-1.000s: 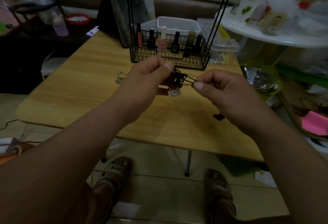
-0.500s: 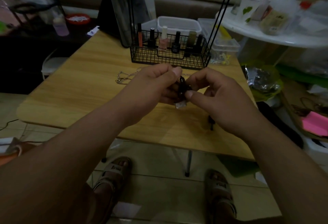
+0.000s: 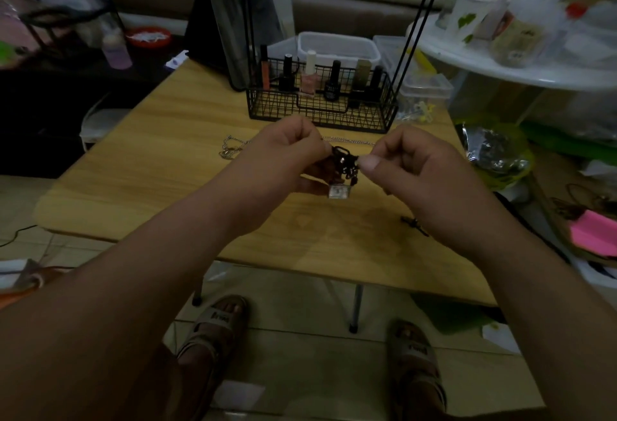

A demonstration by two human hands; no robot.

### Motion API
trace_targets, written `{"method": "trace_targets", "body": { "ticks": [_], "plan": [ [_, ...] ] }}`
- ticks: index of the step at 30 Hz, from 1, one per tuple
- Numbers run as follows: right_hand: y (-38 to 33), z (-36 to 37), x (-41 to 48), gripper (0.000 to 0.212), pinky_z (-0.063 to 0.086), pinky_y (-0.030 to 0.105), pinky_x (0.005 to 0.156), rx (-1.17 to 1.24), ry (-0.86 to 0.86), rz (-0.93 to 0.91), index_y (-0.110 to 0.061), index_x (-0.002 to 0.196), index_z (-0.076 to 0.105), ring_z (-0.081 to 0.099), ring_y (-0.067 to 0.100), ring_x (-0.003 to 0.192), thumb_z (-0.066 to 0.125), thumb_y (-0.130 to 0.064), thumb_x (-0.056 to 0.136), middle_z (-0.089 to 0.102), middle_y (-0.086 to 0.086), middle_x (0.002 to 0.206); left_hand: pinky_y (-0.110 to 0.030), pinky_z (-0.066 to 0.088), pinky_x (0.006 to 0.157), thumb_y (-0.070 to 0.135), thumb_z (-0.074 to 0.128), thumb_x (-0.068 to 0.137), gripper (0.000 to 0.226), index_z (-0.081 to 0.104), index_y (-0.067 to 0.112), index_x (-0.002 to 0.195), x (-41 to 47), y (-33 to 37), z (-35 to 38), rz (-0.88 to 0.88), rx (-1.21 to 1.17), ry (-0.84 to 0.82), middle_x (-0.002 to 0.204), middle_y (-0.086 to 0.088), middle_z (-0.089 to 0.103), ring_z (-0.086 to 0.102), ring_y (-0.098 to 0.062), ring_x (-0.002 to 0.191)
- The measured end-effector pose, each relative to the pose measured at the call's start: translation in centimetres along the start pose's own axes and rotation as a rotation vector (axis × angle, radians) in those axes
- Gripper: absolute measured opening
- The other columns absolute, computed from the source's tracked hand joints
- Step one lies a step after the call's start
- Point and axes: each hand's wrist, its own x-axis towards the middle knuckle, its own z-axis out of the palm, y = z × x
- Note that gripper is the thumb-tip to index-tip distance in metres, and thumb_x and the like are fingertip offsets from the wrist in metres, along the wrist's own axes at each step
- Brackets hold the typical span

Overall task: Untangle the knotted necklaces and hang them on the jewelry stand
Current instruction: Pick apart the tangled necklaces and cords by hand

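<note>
A knotted black cord necklace (image 3: 345, 161) with a small square silver pendant (image 3: 338, 191) hangs in the air above the wooden table (image 3: 160, 167). My left hand (image 3: 287, 156) pinches the knot from the left, and my right hand (image 3: 407, 167) pinches it from the right with thumb and forefinger. A silver chain necklace (image 3: 232, 148) lies on the table behind my left hand. The jewelry stand's black rods (image 3: 248, 30) rise from a black wire basket (image 3: 320, 106) at the table's back. A dark pendant piece (image 3: 414, 223) lies by my right wrist.
Nail polish bottles (image 3: 307, 81) stand in the wire basket. Clear plastic boxes (image 3: 337, 48) sit behind it. A white round table (image 3: 521, 70) with clutter stands at the right. A pink paper (image 3: 594, 232) lies at the far right. My sandalled feet (image 3: 213, 323) are on the tiled floor below.
My hands drew together onto the knot, then parted slightly. My right hand shifted right and now pinches the cord at the knot's edge. The pendant stays hanging under the knot.
</note>
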Motion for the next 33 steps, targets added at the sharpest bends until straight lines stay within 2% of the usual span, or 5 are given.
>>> {"method": "trace_targets", "body": {
  "ticks": [7,12,17,27,33],
  "plan": [
    [0.1,2.0,-0.2,0.025,0.038,0.011,0.054,-0.157,0.009,-0.029,-0.035,0.105,0.062,0.057,-0.006,0.063,0.077,-0.044,0.087,0.070,-0.009,0.092,-0.031,0.061,0.068,0.013,0.063,0.102,0.014,0.055,0.006,0.093,-0.4,0.1,0.6,0.089,0.141,-0.015,0.086,-0.017,0.070,0.072,-0.021,0.076],
    [-0.1,1.2,0.0,0.021,0.050,0.025,0.062,0.055,-0.046,0.079,-0.027,0.112,0.063,0.068,0.005,0.070,0.070,-0.015,0.096,0.078,-0.003,0.094,-0.038,0.061,0.076,0.019,0.062,0.103,0.015,0.057,0.006,0.096,-0.5,0.2,0.4,0.098,0.181,-0.015,0.098,-0.016,0.074,0.073,-0.025,0.088],
    [-0.4,0.3,0.1,0.016,0.032,0.018,0.043,0.408,-0.134,0.189,-0.012,0.115,0.063,0.048,0.009,0.052,0.057,-0.009,0.101,0.073,0.024,0.106,-0.050,0.059,0.088,0.021,0.056,0.106,0.017,0.052,0.012,0.093,0.0,0.3,0.1,0.015,-0.015,0.014,0.106,-0.021,0.073,0.074,-0.041,0.101],
    [-0.2,0.0,0.6,0.021,0.022,0.025,0.045,0.589,-0.067,0.177,-0.008,0.119,0.061,0.041,0.011,0.055,0.050,-0.005,0.102,0.068,0.000,0.080,-0.036,0.056,0.081,0.041,0.078,0.088,0.046,0.059,0.012,0.118,-0.8,0.8,0.5,-0.049,0.084,-0.209,0.098,-0.002,0.072,0.072,-0.021,0.086],
    [-0.1,-0.2,0.7,0.025,0.024,0.023,0.044,0.592,-0.023,0.137,-0.011,0.121,0.060,0.042,0.011,0.055,0.052,-0.001,0.100,0.071,0.007,0.090,-0.031,0.054,0.069,0.020,0.059,0.104,0.014,0.063,0.008,0.097,-1.1,1.0,0.6,0.086,0.203,-0.151,0.079,-0.005,0.068,0.067,-0.020,0.071]
  ]
}}
